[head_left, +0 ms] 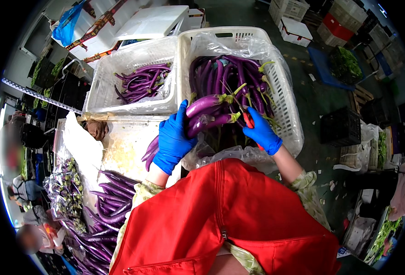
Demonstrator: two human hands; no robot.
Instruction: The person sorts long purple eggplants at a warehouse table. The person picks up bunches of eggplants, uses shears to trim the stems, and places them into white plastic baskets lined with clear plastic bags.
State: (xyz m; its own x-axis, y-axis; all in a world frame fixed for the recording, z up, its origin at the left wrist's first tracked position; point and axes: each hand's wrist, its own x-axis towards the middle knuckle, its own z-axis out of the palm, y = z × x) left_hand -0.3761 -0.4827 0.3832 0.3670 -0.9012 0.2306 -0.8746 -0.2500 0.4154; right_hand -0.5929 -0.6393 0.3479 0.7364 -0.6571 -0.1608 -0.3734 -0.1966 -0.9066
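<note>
My left hand (175, 141), in a blue glove, grips a bunch of long purple eggplants (205, 106), their green stem ends pointing right. Their far ends stick out below the palm at the left. Also gloved in blue, my right hand (262, 132) holds red-handled scissors (247, 120), whose thin blades reach up beside the stems. Beneath both hands stands a large white plastic crate (288, 113) lined with clear film and filled with more long eggplants (219, 75). To its left, a second white crate (99, 87) contains several thinner eggplants (144, 82).
A pale worktop (126, 137) at the left carries a white cloth (83, 137), a brown cloth (97, 129), a heap of eggplants (109, 202) and wrapped bundles (65, 189). White foam boxes (99, 27) stand behind. A black crate (341, 127) sits on the floor at right. Other people are at far left.
</note>
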